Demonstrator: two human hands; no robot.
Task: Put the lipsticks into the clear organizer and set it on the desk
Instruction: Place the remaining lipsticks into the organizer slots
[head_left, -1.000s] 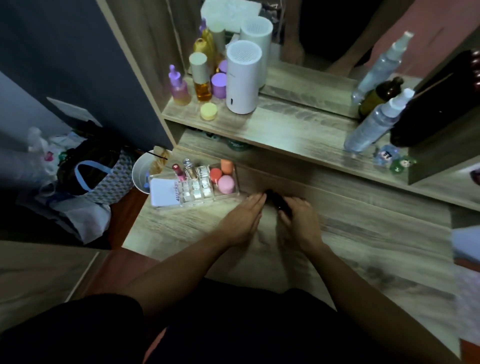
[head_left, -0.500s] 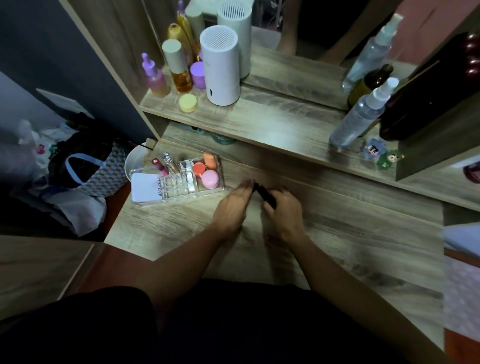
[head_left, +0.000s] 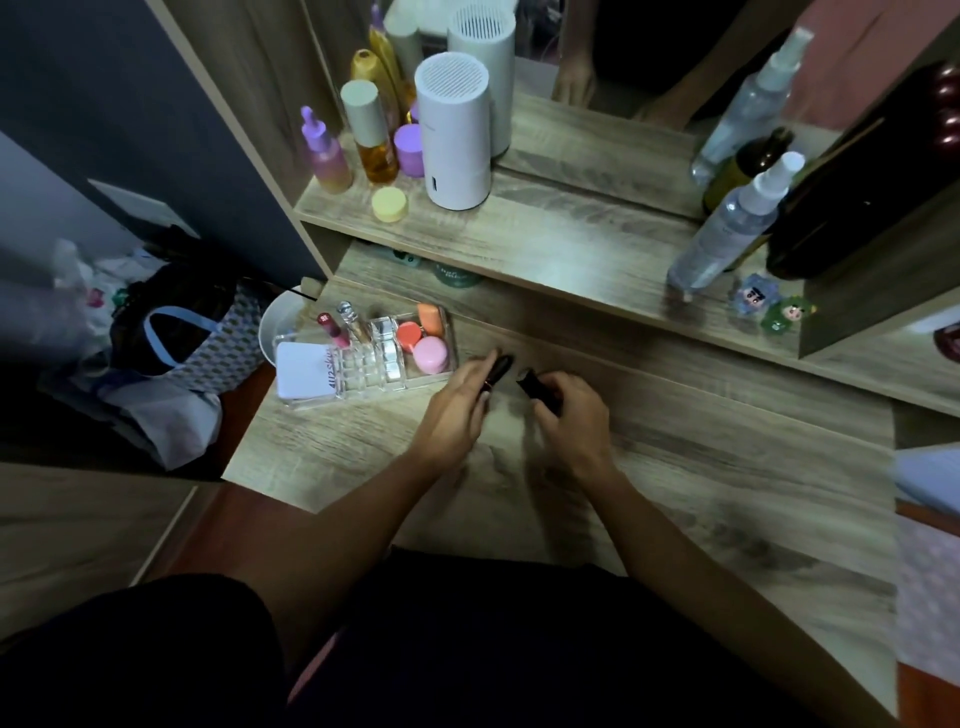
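Lipsticks fill both hands: the left hand (head_left: 454, 410) closes its fingers on one dark glossy tube (head_left: 497, 368), the right hand (head_left: 571, 421) on another (head_left: 537, 391), just beside the clear plastic compartmented organizer (head_left: 387, 358) on the wood-grain surface (head_left: 727, 467), presumably for slotting in.

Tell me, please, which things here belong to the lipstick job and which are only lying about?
For the job:
clear plastic organizer
dark lipstick tube in the left hand
dark lipstick tube in the right hand
wooden desk

Lying about:
white cylindrical appliance
clear spray bottle
round yellow jar
patterned bag with blue handle
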